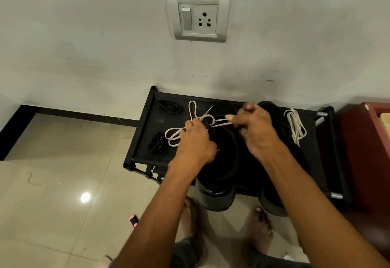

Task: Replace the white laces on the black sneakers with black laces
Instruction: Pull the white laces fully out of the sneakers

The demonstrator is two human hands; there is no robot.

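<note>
Showing 2 sneakers (219, 162), 2 black laces (168, 106)

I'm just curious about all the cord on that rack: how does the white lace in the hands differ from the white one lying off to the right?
The white lace in the hands is spread in open loops, pinched by both hands and running to the left sneaker. The loose white lace lies bunched on the shoe rack, untouched, beside the right sneaker. Both look like the same pale cord.
</note>
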